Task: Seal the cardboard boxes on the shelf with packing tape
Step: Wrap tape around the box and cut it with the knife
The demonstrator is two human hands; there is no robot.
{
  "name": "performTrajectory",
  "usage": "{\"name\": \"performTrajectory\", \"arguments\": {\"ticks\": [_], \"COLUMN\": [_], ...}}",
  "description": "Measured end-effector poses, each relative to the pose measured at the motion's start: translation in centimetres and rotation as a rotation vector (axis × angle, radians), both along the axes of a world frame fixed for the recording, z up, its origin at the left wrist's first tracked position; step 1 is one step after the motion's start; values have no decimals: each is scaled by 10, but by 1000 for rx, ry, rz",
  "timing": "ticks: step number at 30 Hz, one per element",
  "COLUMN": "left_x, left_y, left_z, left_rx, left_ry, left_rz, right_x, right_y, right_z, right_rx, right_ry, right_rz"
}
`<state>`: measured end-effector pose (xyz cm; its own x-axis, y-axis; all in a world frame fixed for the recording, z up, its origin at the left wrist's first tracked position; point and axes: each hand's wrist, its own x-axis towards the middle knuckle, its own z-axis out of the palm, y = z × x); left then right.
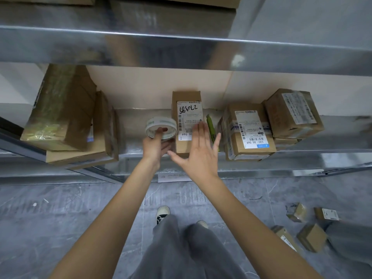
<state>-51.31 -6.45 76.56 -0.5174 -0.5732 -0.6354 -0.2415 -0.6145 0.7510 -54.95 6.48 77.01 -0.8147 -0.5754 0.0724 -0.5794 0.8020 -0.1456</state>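
Note:
A narrow cardboard box (pixel 186 97) with a white shipping label lies on the metal shelf (pixel 130 125) in the middle. My left hand (pixel 156 144) grips a roll of clear packing tape (pixel 161 127) just left of that box. My right hand (pixel 198 154) is flat with fingers spread, hovering over the near end of the box, fingertips at the label. A green box cutter (pixel 211 127) lies on the shelf right beside the box, partly behind my right hand.
Larger boxes (pixel 64 109) lean at the shelf's left. A labelled box (pixel 249 129) and another box (pixel 291 113) sit at the right. An upper shelf beam (pixel 181 49) crosses above. Small boxes (pixel 310 236) lie on the grey floor at lower right, near my feet.

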Motion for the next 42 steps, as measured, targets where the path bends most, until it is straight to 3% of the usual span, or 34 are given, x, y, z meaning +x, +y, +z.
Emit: {"name": "performTrajectory", "arguments": {"ticks": [11, 19, 23, 28, 30, 32, 37, 39, 42], "left_x": [4, 22, 17, 10, 6, 5, 15, 14, 9], "left_y": [-7, -1, 6, 24, 30, 30, 12, 12, 18], "left_z": [-6, -30, -26, -14, -12, -7, 1, 6, 10], "left_rx": [-49, 72, 136, 156, 17, -274, -888, -1009, -1050], "left_ry": [17, -100, -37, 78, 62, -46, -244, -260, -277], "left_rz": [-72, -27, -4, -187, -142, -148, -368, -439, -410], "right_x": [-5, -7, -8, -9, -6, -3, 1, -1, -9], "right_y": [-13, -13, -10, 6, 10, 12, 22, 26, 24], "right_z": [-19, -25, -24, -19, -16, -16, -26, -25, -27], "right_rx": [-66, -43, -83, -319, -444, -555, -734, -634, -391], "right_ry": [115, 155, 122, -54, -162, -274, -574, -519, -283], "right_rz": [52, 64, 56, -80, -110, -131, -193, -158, -53]}}
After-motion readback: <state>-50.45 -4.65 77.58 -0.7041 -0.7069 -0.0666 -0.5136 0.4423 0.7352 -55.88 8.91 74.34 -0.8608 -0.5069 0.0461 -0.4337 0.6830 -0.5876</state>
